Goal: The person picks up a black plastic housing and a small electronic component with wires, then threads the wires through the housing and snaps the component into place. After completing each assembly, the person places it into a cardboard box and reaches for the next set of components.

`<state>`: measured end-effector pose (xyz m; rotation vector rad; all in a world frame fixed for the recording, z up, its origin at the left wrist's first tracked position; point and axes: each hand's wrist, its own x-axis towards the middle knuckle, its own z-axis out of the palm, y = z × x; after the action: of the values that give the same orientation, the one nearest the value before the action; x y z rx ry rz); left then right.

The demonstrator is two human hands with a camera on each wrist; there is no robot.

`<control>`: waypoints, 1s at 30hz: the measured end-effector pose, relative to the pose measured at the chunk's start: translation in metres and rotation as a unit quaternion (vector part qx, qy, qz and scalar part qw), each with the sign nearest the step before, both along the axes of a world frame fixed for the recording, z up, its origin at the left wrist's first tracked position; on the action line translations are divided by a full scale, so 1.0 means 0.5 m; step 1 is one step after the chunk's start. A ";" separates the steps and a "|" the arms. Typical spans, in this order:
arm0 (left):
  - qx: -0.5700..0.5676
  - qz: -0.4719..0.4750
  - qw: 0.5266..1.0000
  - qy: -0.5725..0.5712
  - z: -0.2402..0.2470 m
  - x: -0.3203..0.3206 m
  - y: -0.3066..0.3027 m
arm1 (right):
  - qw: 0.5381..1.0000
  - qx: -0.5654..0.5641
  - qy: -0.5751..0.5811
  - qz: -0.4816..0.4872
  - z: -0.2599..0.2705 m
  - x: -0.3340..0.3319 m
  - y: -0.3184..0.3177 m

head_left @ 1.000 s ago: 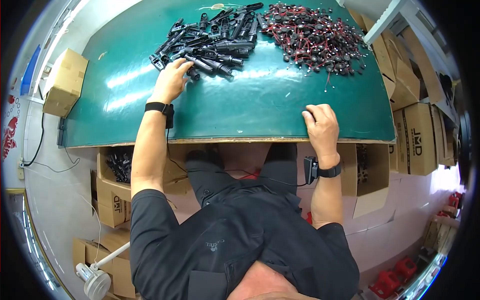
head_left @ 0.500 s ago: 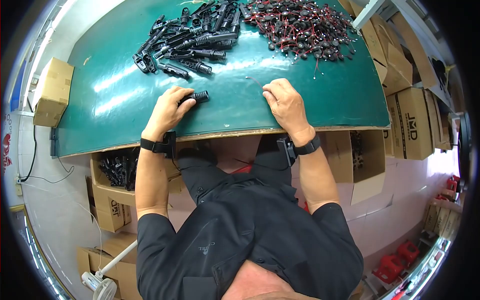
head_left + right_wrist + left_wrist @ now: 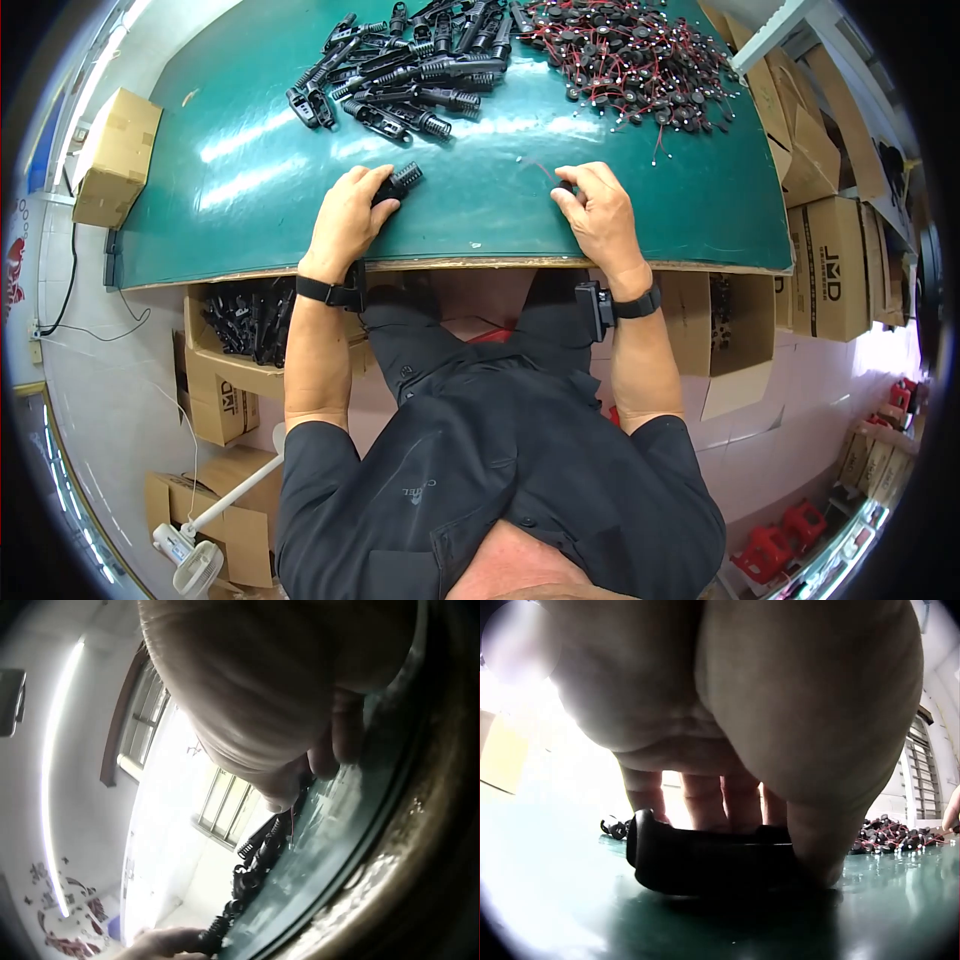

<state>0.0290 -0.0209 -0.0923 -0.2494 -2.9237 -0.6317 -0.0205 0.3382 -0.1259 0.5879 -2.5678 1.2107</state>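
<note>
Here, the left hand [image 3: 347,225] grips a black part [image 3: 405,178], fingers curled over its far side and thumb on the near side. The part lies across the hand's grasp, low over the green table [image 3: 480,225]; in the left wrist view its underside is dark, and whether it touches the top is hard to tell. Its ribbed end sticks out past the fingertips, toward the right hand [image 3: 608,215].

The right hand has thumb and fingers bent together around a small dark piece [image 3: 566,187], mostly hidden by them. A thin red wire [image 3: 542,168] runs out from the fingertips on the side facing the left hand. The two hands are well apart, both near the person's edge of the table, with the part at the left hand's inner side and the piece at the right fingertips.

Beyond the left hand lies a heap of black parts [image 3: 420,75], many with ribbed ends. Farther to the right, beyond the right hand, is a pile of dark discs [image 3: 640,70] with red wires. A closed carton [image 3: 118,158] sits at the table's left side.
</note>
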 end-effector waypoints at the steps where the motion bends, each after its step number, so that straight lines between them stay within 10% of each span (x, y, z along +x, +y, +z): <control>1: 0.007 0.002 1.000 -0.002 0.003 0.009 0.003 | 0.998 -0.039 -0.049 0.003 0.004 0.003 -0.001; 13: 0.239 0.012 0.970 0.052 -0.043 0.103 0.068 | 0.954 -0.241 -0.110 0.137 0.037 0.044 -0.064; 30: 0.343 0.023 0.929 0.138 -0.127 0.121 0.072 | 0.966 -0.147 0.148 0.151 0.096 0.112 -0.106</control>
<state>0.0893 0.0151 -0.1560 -0.1630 -2.2607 -1.4147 0.0355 0.2854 -0.0780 1.0280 -2.0537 1.4380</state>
